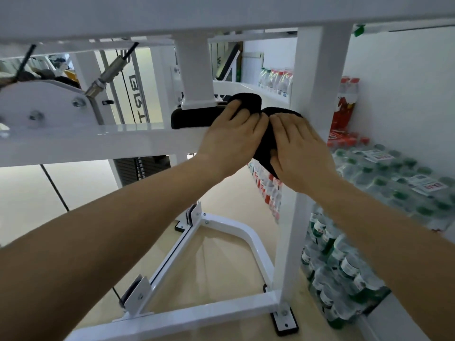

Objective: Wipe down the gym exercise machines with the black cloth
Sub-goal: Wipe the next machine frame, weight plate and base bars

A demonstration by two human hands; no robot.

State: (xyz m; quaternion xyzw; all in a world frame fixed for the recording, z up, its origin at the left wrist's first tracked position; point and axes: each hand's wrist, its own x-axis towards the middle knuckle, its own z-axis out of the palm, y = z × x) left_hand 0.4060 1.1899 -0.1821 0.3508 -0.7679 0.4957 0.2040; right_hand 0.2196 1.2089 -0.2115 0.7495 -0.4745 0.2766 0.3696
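A black cloth (247,102) lies bunched over the white horizontal bar (98,141) of a gym machine, where that bar meets a white upright post (305,77). My left hand (234,136) rests flat on the cloth from the left, fingers straight and pointing up. My right hand (302,148) presses the cloth against the post, fingers spread and straight. Part of the cloth hangs below, between the two hands. A black pad (189,118) sits on the bar just left of the cloth.
White floor frame tubes (187,313) run below on a beige floor. Shrink-wrapped packs of water bottles (394,178) are stacked at the right against the wall, more behind the post. A steel cable fitting (105,75) and pulley plate (46,104) are at the left.
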